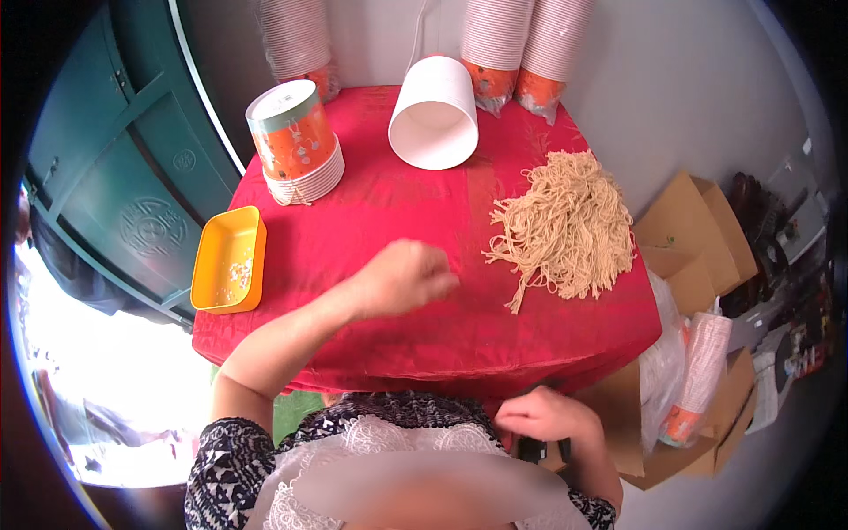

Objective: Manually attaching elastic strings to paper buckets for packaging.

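Over the near middle of the red-covered table (371, 225), my left hand (406, 278) hangs with its fingers curled in, slightly blurred. Whatever it may hold is hidden. My right hand (548, 413) is low at the table's front edge, close to my body. Its fingers are drawn together, and I cannot make out anything in them. To the right of my left hand lies a loose heap of tan strings (570, 225). A white paper tub (433, 124) rests on its side at the back, its mouth toward me.
Back left, an orange printed tub (296, 141) stands upside down on stacked tubs. A yellow plastic box (230, 265) with small white bits is at the left edge. Wrapped tub stacks (499, 44) line the back. Open cardboard boxes (693, 238) stand right; a green door (132, 168) is left.
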Demonstrator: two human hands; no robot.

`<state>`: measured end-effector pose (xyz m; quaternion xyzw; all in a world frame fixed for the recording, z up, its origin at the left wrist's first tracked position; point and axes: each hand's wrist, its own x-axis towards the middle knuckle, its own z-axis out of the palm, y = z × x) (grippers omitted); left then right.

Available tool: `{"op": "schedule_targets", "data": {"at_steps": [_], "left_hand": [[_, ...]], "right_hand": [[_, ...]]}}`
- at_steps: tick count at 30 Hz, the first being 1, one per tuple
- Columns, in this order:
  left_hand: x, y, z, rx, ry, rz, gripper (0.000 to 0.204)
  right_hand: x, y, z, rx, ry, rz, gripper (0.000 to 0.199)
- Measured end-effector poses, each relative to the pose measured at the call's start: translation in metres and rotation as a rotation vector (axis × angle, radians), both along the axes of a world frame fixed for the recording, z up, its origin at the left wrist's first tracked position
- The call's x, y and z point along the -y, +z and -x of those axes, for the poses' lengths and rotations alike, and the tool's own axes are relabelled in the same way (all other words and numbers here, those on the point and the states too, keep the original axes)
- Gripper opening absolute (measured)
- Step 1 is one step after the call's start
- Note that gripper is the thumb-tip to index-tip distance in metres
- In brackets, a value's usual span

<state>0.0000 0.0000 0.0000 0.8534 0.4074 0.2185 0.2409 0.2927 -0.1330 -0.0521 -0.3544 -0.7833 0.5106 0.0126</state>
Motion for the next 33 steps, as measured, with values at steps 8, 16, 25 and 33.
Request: {"op": "schedule_targets", "data": {"at_steps": [8, 16, 25, 33], "left_hand": [[-0.125, -0.033, 0.021, 0.377, 0.686, 0.05, 0.024], [-0.19, -0.059, 0.032, 0.53, 0.909, -0.305, 0.022], [-0.229, -0.063, 0.031, 0.603, 0.878, -0.4, 0.023], [-0.231, -0.067, 0.029, 0.602, 0.912, -0.455, 0.012]], "right_hand": [[-0.129, 0.043, 0.042, -0.506, -0.678, -0.411, 0.006], [-0.298, -0.006, 0.079, -0.375, -0.857, -0.864, 0.017], [-0.371, -0.025, 0.112, -0.411, -1.055, -1.188, 0.024], [-0.373, -0.022, 0.126, -0.409, -1.083, -1.237, 0.02]]}}
